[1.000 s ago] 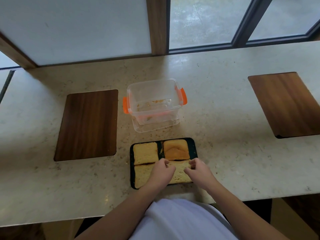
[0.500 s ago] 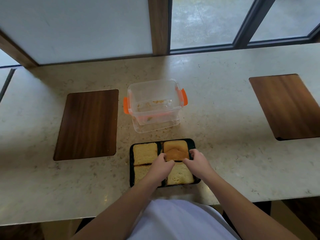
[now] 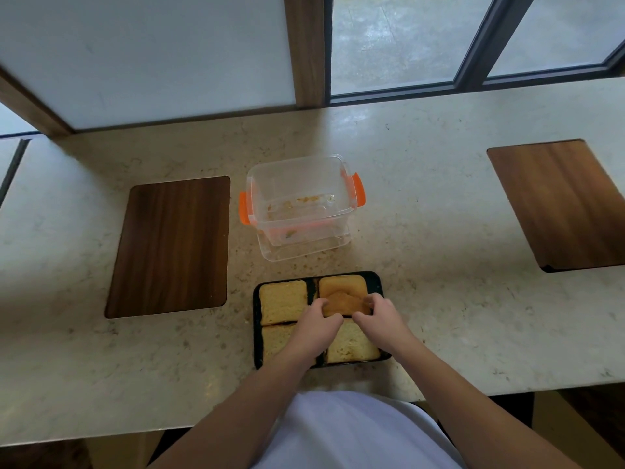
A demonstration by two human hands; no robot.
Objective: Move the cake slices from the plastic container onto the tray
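Four pale yellow square cake slices (image 3: 282, 301) fill the black rectangular tray (image 3: 257, 346); left hand (image 3: 316, 328) and right hand (image 3: 380, 316) pinch the browner far-right slice (image 3: 341, 289), likely squaring it. Beyond, the clear orange-clipped plastic container (image 3: 301, 204) holds only crumbs.

Your body as seen from the head camera: you wore a plain white top (image 3: 351, 434), smooth and without visible print or buttons. Your forearms were bare, with no sleeves reaching them. Your left hand (image 3: 314, 328) and right hand (image 3: 380, 316) carried no gloves, rings or watch.
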